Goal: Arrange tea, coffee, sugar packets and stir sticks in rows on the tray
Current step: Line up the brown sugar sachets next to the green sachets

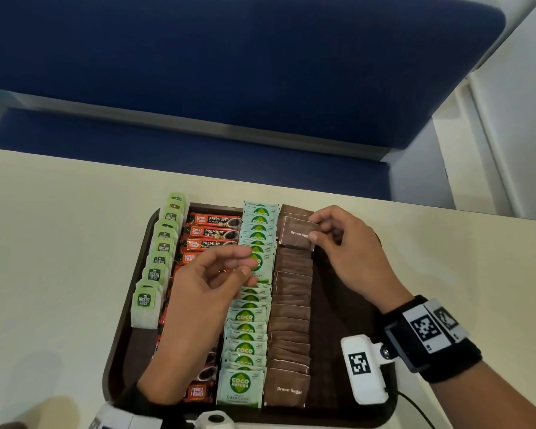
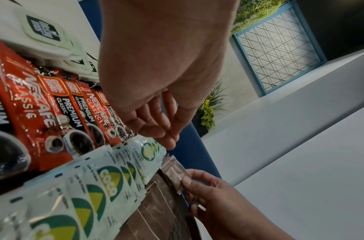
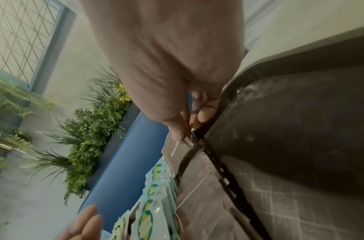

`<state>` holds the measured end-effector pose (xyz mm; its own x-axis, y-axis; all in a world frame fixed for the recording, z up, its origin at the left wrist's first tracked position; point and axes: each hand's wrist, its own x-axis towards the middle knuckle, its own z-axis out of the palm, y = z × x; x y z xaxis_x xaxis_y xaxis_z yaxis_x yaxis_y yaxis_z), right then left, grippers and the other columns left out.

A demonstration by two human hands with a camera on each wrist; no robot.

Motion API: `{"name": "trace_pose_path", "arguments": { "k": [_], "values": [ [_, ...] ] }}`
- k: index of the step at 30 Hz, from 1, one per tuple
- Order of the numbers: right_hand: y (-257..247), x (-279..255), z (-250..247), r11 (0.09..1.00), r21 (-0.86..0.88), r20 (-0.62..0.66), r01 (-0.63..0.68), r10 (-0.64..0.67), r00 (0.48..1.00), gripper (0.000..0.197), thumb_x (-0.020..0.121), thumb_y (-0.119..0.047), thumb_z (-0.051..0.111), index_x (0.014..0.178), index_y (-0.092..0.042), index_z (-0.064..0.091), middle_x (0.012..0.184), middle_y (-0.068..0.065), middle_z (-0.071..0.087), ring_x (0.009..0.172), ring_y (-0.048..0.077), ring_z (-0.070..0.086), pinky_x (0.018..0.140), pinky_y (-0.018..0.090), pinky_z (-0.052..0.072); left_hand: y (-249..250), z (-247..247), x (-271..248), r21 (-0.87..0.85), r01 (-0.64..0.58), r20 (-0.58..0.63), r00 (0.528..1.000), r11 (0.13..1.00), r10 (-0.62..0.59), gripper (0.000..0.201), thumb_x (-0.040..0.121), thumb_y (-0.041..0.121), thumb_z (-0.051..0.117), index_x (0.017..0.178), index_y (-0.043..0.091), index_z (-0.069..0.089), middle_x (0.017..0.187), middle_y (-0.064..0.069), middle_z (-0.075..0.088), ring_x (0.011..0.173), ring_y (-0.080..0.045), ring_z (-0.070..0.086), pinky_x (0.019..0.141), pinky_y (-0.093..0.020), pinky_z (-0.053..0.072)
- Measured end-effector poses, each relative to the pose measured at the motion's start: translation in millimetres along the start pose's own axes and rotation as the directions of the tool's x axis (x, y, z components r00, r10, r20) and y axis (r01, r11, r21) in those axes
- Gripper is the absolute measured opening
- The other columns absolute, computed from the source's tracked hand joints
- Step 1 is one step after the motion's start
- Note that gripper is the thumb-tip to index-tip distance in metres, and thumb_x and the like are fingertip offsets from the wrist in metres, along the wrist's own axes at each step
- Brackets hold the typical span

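Note:
A dark brown tray (image 1: 334, 305) lies on the cream table and holds four rows running front to back. From left to right they are green tea bags (image 1: 155, 274), red coffee sachets (image 1: 212, 232), pale green Coco sugar packets (image 1: 245, 345) and brown sugar packets (image 1: 290, 335). My right hand (image 1: 313, 227) pinches one brown sugar packet (image 1: 296, 232) by its right edge, above the far end of the brown row. The same packet (image 3: 177, 152) shows in the right wrist view. My left hand (image 1: 246, 261) hovers over the coffee and Coco rows, fingers loosely curled and holding nothing (image 2: 160, 138).
The tray's right strip (image 3: 300, 129) is bare dark mat. A blue padded bench (image 1: 229, 72) runs behind the table's far edge. Cream tabletop (image 1: 59, 243) spreads left and right of the tray. A white camera block (image 1: 364, 370) hangs under my right wrist.

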<state>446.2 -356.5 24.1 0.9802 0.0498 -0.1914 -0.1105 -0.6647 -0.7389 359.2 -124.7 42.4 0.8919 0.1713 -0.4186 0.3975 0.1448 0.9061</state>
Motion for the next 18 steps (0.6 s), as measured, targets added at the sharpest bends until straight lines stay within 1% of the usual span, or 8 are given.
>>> {"name": "trace_pose_path", "arguments": {
  "k": [4, 6, 8, 10, 12, 13, 18],
  "values": [
    [1, 1, 3, 0.999, -0.033, -0.001, 0.024, -0.024, 1.000, 0.018, 0.099, -0.019, 0.074, 0.110, -0.031, 0.067, 0.095, -0.017, 0.068, 0.092, -0.014, 0.057, 0.073, -0.001, 0.041, -1, -4, -2, -0.002, 0.002, -0.003, 1.000, 1.000, -0.002, 0.023, 0.097, -0.001, 0.073, 0.114, 0.014, 0.078, 0.101, -0.004, 0.084, 0.090, -0.020, 0.082, 0.086, -0.031, 0.064],
    [1, 0, 4, 0.999, -0.040, 0.009, 0.030, -0.030, 1.000, 0.018, 0.099, -0.019, 0.074, 0.109, -0.032, 0.066, 0.095, -0.017, 0.068, 0.092, -0.015, 0.057, 0.073, -0.002, 0.041, -2, -5, -2, -0.010, 0.002, -0.003, 1.000, 1.000, -0.002, 0.023, 0.096, -0.001, 0.073, 0.114, 0.013, 0.078, 0.101, -0.005, 0.084, 0.089, -0.019, 0.082, 0.084, -0.028, 0.066],
    [1, 0, 6, 0.998, -0.050, 0.012, 0.039, -0.039, 0.999, 0.017, 0.100, -0.020, 0.074, 0.109, -0.033, 0.066, 0.095, -0.018, 0.068, 0.093, -0.014, 0.057, 0.074, -0.001, 0.042, -3, -6, -3, -0.013, -0.001, -0.001, 1.000, 1.000, 0.001, 0.023, 0.096, -0.002, 0.073, 0.114, 0.013, 0.078, 0.101, -0.006, 0.084, 0.088, -0.020, 0.081, 0.081, -0.022, 0.063],
    [1, -1, 8, 0.996, -0.072, -0.002, 0.053, -0.053, 0.999, 0.014, 0.099, -0.021, 0.074, 0.108, -0.031, 0.068, 0.095, -0.018, 0.066, 0.094, -0.010, 0.058, 0.075, 0.001, 0.043, -3, -6, -3, -0.010, -0.003, 0.003, 1.000, 1.000, 0.003, 0.023, 0.096, -0.001, 0.073, 0.114, 0.013, 0.078, 0.100, -0.005, 0.084, 0.088, -0.020, 0.081, 0.080, -0.020, 0.062],
    [2, -1, 10, 0.992, -0.114, -0.019, 0.062, -0.064, 0.998, 0.012, 0.098, -0.023, 0.075, 0.106, -0.030, 0.070, 0.098, -0.015, 0.063, 0.089, -0.002, 0.058, 0.073, 0.004, 0.041, -3, -6, -3, -0.006, -0.002, 0.003, 1.000, 1.000, 0.002, 0.023, 0.096, -0.001, 0.073, 0.114, 0.013, 0.078, 0.101, -0.005, 0.084, 0.088, -0.020, 0.081, 0.079, -0.020, 0.062],
    [2, -1, 11, 0.990, -0.130, -0.023, 0.062, -0.065, 0.998, 0.011, 0.098, -0.024, 0.075, 0.105, -0.030, 0.070, 0.098, -0.013, 0.062, 0.087, -0.001, 0.056, 0.072, 0.005, 0.041, -3, -6, -3, -0.004, -0.001, 0.003, 1.000, 1.000, 0.001, 0.023, 0.096, -0.001, 0.073, 0.114, 0.014, 0.078, 0.101, -0.005, 0.084, 0.088, -0.020, 0.081, 0.079, -0.020, 0.062],
    [3, -3, 15, 0.988, -0.145, -0.027, 0.052, -0.056, 0.998, 0.013, 0.098, -0.026, 0.075, 0.103, -0.033, 0.066, 0.098, -0.012, 0.062, 0.088, 0.004, 0.057, 0.072, 0.010, 0.041, -3, -4, -3, 0.003, 0.004, -0.001, 1.000, 1.000, -0.004, 0.023, 0.096, -0.001, 0.073, 0.113, 0.013, 0.078, 0.100, -0.005, 0.084, 0.086, -0.019, 0.081, 0.074, -0.017, 0.060]
  ]
}}
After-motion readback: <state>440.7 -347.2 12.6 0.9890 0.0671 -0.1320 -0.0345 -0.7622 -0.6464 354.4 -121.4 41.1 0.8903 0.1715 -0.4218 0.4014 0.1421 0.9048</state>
